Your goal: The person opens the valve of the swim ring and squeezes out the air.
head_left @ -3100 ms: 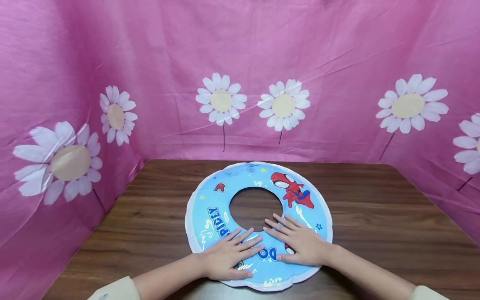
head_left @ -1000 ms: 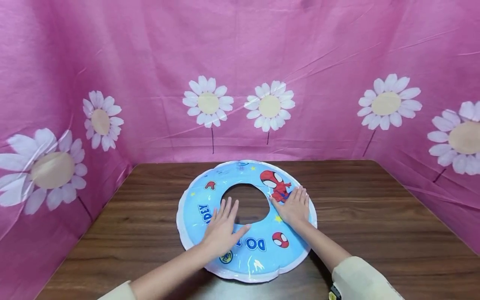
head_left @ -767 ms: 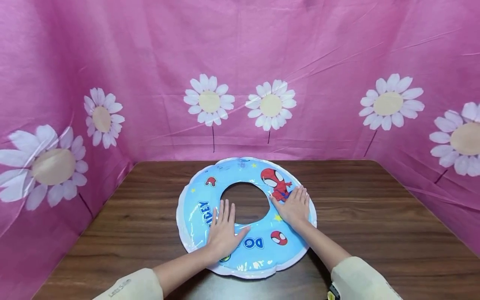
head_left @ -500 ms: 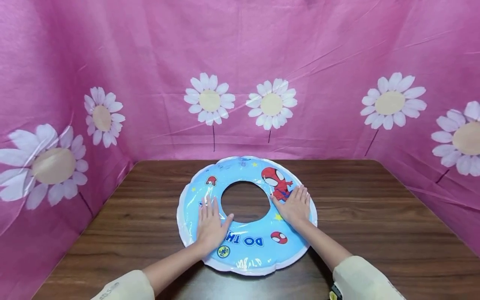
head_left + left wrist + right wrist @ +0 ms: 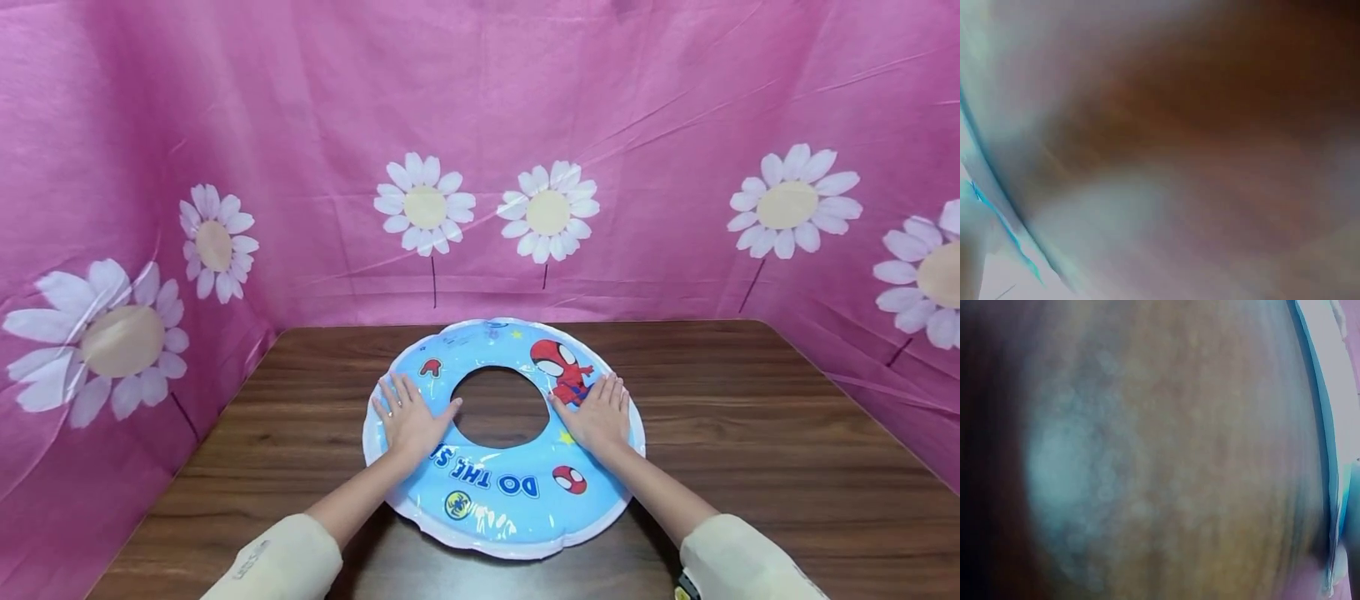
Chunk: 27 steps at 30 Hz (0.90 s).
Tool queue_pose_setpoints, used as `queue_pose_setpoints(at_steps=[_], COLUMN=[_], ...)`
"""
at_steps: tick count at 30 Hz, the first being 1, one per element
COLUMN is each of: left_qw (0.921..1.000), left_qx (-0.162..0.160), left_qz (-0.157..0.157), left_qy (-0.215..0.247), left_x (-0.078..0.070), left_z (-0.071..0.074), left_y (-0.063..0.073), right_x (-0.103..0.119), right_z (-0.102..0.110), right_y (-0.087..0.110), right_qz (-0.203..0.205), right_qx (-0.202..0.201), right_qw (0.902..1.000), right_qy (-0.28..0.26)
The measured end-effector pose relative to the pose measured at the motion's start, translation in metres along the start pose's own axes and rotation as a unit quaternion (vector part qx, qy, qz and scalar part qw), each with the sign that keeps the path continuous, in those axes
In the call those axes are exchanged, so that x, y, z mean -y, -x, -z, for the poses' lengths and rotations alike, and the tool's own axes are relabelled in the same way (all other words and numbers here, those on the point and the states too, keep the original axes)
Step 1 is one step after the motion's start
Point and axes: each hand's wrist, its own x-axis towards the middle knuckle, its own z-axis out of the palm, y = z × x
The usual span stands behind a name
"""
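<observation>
A light blue inflatable swim ring (image 5: 517,521) with a white edge lies on the table in the head view. Blue lettering, a red cartoon figure and small stars are printed on it, and its surface is glossy. My left hand (image 5: 411,427) rests on the ring's left side, fingers straight and spread, thumb toward the centre hole. On the opposite side my right hand (image 5: 602,423) lies flat over the printed figure's lower part, its fingers pointing away from me. Both wrist views are blurred and show mostly wood, with the ring's edge (image 5: 1329,425) at the right in the right wrist view.
The brown wooden table (image 5: 765,450) stretches out on both sides of the ring. A pink curtain (image 5: 480,83) with large white daisies hangs behind the table and along its left and right sides. Pale sleeves (image 5: 288,554) cover both forearms near the bottom.
My left hand has slid from the ring's near part leftward and away to its left side. Earlier my right hand moved from near the front to the right side, where it has stayed.
</observation>
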Motion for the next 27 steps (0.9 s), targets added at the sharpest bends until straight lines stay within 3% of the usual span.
queue_pose_setpoints(at_steps=[5,13,19,23,27], left_qw=[0.9988,0.9979,0.9981,0.9977,0.9950], left_qx=[0.026,0.050,0.050,0.051,0.079], left_qz=[0.012,0.000,0.004,0.002,0.008], left_qy=[-0.038,-0.041,-0.036,-0.045,-0.060], left_x=[0.004,0.006,0.005,0.004,0.000], left_z=[-0.004,-0.006,-0.004,-0.003,0.001], left_y=[-0.005,-0.008,-0.009,-0.004,0.006], right_x=[0.000,-0.002,0.000,-0.001,-0.003], right_z=[-0.001,0.003,0.003,0.003,0.010], right_y=[0.000,-0.002,-0.001,0.004,0.012], right_qz=[0.004,0.002,0.002,0.001,0.002], right_qx=[0.005,0.029,0.007,0.010,0.035], right_qw=[1.0000,0.9995,0.9999,0.9999,0.9991], right_qy=[0.002,0.008,0.010,0.013,0.022])
